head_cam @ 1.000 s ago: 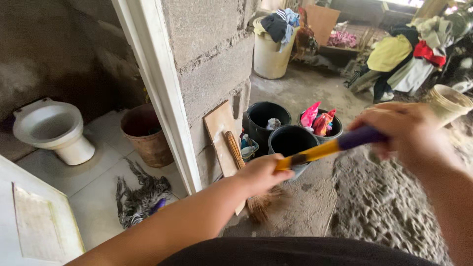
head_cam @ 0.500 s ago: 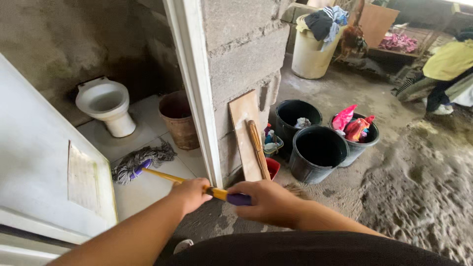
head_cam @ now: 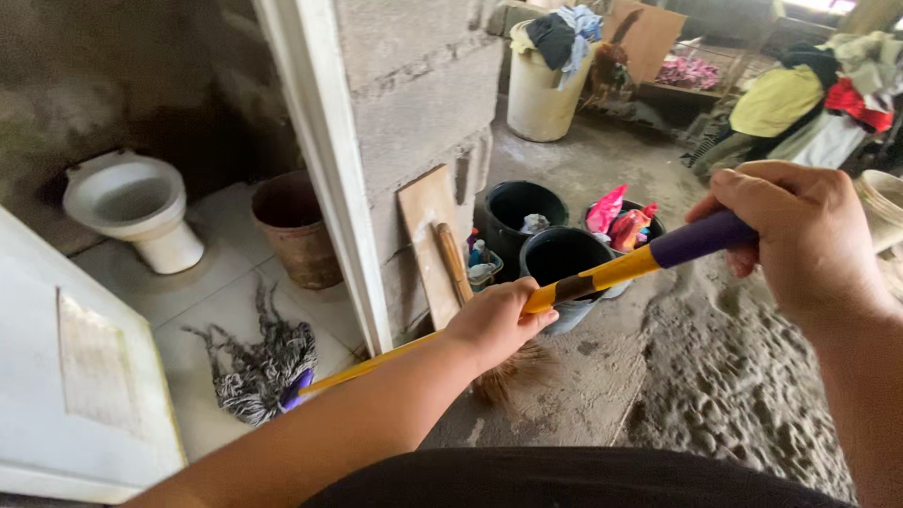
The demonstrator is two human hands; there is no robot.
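Both hands gripped the yellow mop handle (head_cam: 602,275) — left hand (head_cam: 494,325) mid-shaft, right hand (head_cam: 800,230) on its purple end — grey string mop head (head_cam: 259,367) lay on white tiles (head_cam: 212,301), lower left.

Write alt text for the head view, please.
Both hands grip a yellow mop handle: left hand mid-shaft, right hand on its purple end. The grey string mop head lies on white tiles beside a white toilet and brown bucket.
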